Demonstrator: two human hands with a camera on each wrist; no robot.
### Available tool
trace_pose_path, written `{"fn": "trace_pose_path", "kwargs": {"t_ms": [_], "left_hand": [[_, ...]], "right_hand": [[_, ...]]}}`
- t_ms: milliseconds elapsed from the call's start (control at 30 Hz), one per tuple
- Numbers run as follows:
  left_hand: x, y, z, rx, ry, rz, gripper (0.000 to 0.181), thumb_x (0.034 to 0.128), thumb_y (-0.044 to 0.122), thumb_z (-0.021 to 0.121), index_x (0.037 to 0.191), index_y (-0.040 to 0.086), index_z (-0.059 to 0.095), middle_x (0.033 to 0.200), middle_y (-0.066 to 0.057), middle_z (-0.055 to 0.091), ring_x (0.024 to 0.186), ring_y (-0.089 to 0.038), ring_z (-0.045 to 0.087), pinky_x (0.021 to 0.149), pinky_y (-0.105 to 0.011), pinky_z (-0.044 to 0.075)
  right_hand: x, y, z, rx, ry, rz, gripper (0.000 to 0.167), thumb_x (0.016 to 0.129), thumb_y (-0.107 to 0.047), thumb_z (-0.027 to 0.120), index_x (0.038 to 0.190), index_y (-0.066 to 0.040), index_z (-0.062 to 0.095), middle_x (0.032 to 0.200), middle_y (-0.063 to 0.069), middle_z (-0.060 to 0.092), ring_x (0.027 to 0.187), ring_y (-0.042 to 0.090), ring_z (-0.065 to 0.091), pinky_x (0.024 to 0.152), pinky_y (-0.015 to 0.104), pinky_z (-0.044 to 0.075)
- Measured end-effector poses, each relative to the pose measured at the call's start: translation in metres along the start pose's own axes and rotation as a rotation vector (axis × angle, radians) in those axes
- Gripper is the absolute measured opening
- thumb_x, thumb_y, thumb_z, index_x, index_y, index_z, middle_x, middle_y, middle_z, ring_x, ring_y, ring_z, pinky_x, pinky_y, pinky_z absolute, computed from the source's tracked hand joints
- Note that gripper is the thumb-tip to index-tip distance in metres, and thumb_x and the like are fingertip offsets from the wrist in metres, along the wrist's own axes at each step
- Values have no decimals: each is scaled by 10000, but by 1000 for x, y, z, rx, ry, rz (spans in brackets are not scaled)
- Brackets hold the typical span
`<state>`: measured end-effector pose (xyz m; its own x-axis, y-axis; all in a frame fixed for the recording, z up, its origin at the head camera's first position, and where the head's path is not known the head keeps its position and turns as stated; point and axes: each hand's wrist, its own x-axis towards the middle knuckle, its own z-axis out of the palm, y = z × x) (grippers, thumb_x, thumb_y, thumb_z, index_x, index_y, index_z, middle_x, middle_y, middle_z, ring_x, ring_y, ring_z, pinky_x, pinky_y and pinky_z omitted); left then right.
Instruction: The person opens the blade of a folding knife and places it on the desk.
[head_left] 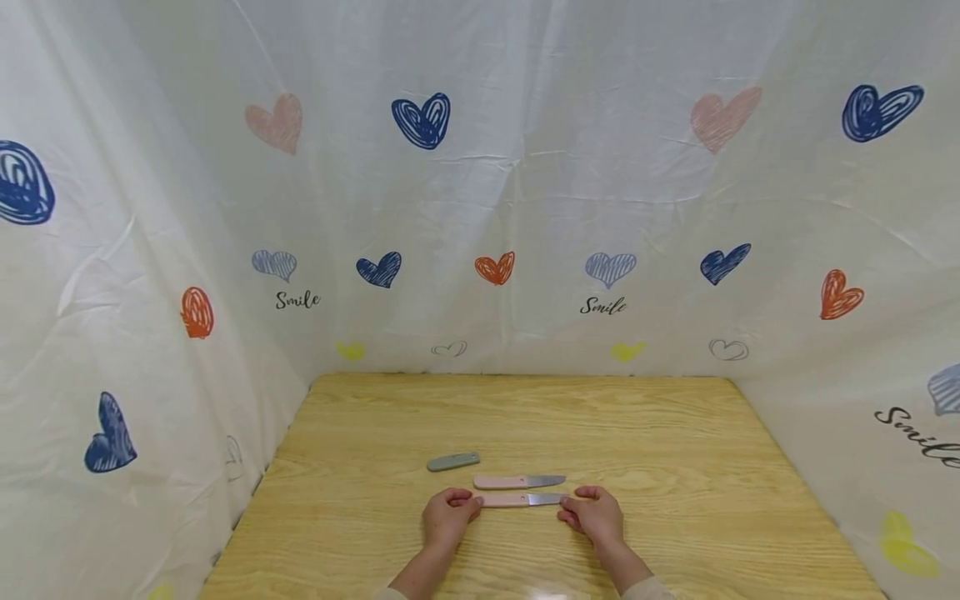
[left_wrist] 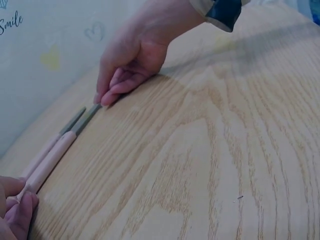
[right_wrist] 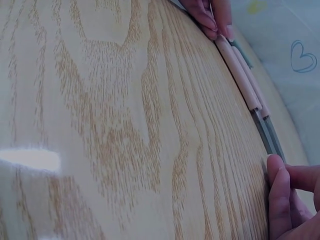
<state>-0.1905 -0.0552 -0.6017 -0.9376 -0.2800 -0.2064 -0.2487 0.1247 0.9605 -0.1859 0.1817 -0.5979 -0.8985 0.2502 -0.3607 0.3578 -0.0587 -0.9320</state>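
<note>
Two small knives with pink handles and grey blades lie side by side in the head view, blades to the right. My left hand [head_left: 447, 521] pinches the handle end of the nearer knife [head_left: 506, 501]. At the other end, the fingertips of my right hand [head_left: 597, 518] hold its blade tip, also seen in the left wrist view. Just beyond it, and untouched, is the farther knife [head_left: 501, 482]. A grey-green, rounded oblong piece [head_left: 453, 462], like a knife handle or sheath, lies farther back on the left; its exact kind cannot be told.
The wood-grain table [head_left: 600, 425] extends around the hands. A white curtain [head_left: 510, 183] printed with hearts and "Smile" hangs behind the far edge and along both sides. Light glares off the table's near edge.
</note>
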Motion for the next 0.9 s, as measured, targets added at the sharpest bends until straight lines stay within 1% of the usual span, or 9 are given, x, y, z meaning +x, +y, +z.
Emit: {"fn": "trace_pose_path", "kwargs": {"t_ms": [167,200,300,433,533,633,700,800,900], "left_hand": [[-2,-1,-8,-10,-11,13,227,742,56,793,891,-76,683,703,-67,641,619,-92,667,590,-208,610],[-2,0,-10,-23,-19,25,225,740,43,790,881,-91,677,694,-70,641,610,-92,665,582,-207,609],[0,3,-20,-51,-13,20,220,747,22,780,889,-104,669,699,-78,645,603,-85,654,576,-206,608],[10,11,-36,-77,12,-18,270,774,25,768,973,-118,655,747,-88,663,626,-80,643,584,-195,605],[18,18,-47,-79,25,-23,300,786,39,769,1008,-123,648,741,-64,668,629,-86,648,580,-204,605],[24,24,-55,-74,34,-15,313,786,46,771,1019,-123,648,734,-46,672,629,-89,654,581,-215,608],[25,25,-59,-63,51,-9,316,785,51,771,1024,-118,652,756,-67,682,637,-94,655,588,-223,611],[27,26,-63,0,83,3,365,783,103,784,1062,-95,658,868,-139,698,741,-146,668,626,-229,607],[27,26,-65,73,111,4,441,797,164,780,1148,-65,642,1085,-230,667,960,-292,654,769,-308,608]], "right_hand": [[-1,-1,1,26,2,-2,370,829,51,696,1113,139,476,720,93,694,585,157,696,543,202,599],[-1,-1,1,30,3,-4,370,831,50,695,1114,142,474,718,92,695,585,154,693,543,204,600],[-2,-2,1,20,15,-21,377,847,18,690,1138,135,482,733,66,697,599,130,682,546,199,596],[0,-6,7,1,47,-68,379,851,-39,702,1142,111,511,733,24,687,611,95,655,550,189,584],[5,-14,15,12,55,-93,374,837,-72,732,1105,93,530,689,4,669,585,92,643,541,192,578],[9,-24,25,25,30,-110,371,816,-83,759,1071,82,545,674,4,665,569,93,639,540,210,585],[13,-30,33,2,3,-124,342,815,-100,764,1038,65,564,683,17,671,578,95,642,546,219,589],[17,-37,47,-46,-50,-153,286,834,-133,753,996,43,595,767,90,700,633,123,668,605,254,612],[18,-41,63,-90,-105,-180,284,880,-174,713,1019,53,614,892,172,711,743,183,704,710,318,631]]}}
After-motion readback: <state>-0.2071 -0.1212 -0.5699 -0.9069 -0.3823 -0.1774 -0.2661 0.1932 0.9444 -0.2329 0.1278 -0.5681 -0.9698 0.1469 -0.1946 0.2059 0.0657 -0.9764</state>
